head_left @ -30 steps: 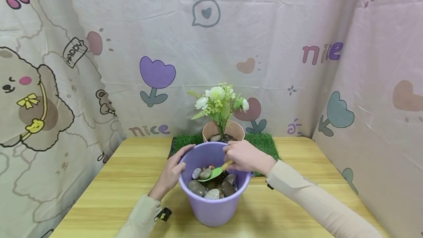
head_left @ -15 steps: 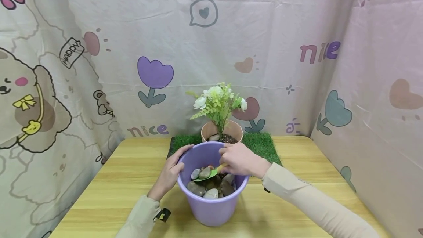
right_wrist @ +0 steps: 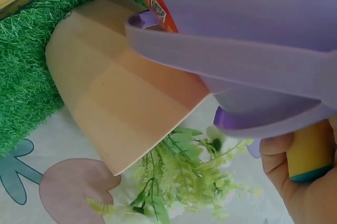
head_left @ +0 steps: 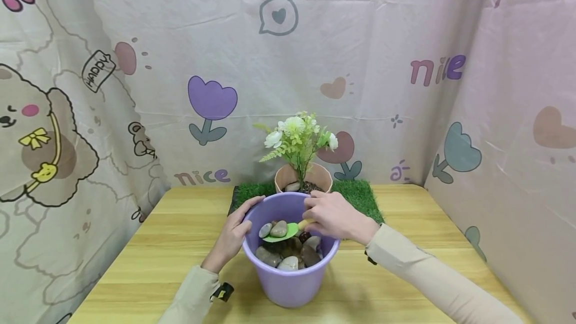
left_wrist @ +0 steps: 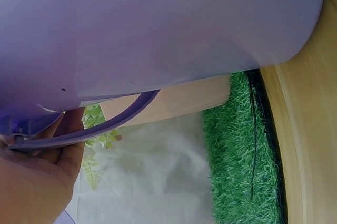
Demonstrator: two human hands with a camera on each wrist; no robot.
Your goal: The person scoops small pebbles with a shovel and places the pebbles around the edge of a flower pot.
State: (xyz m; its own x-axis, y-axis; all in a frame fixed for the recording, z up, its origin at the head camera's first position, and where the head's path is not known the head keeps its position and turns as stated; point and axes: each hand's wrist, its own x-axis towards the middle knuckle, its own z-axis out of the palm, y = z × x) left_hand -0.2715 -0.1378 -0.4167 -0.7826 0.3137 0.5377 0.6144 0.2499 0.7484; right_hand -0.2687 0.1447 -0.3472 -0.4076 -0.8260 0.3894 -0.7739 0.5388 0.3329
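Observation:
A purple bucket (head_left: pixel 291 289) stands on the table, with several smooth stones (head_left: pixel 288 263) at its bottom. My left hand (head_left: pixel 234 236) grips its rim on the left, thumb toward the inside. Over the right side of the rim, my right hand (head_left: pixel 335 215) holds a small trowel by its yellow handle (right_wrist: pixel 311 153). Inside the bucket, the trowel's green blade (head_left: pixel 282 233) carries a tan pebble (head_left: pixel 279 228), and a pale grey pebble (head_left: pixel 265 230) lies at its left end. The bucket's carrying handle (left_wrist: pixel 105 129) hangs down on the far side.
Just behind the bucket, a peach flowerpot (head_left: pixel 326 176) holds soil, a stone and white flowers (head_left: pixel 294 126). It stands on a green turf mat (head_left: pixel 360 204). The wooden table (head_left: pixel 171 244) reaches back to a printed curtain (head_left: pixel 279 64).
The trowel blade has risen a little inside the bucket and lies flatter, lifting the pebbles off the stones below. My left hand has kept its grip on the rim.

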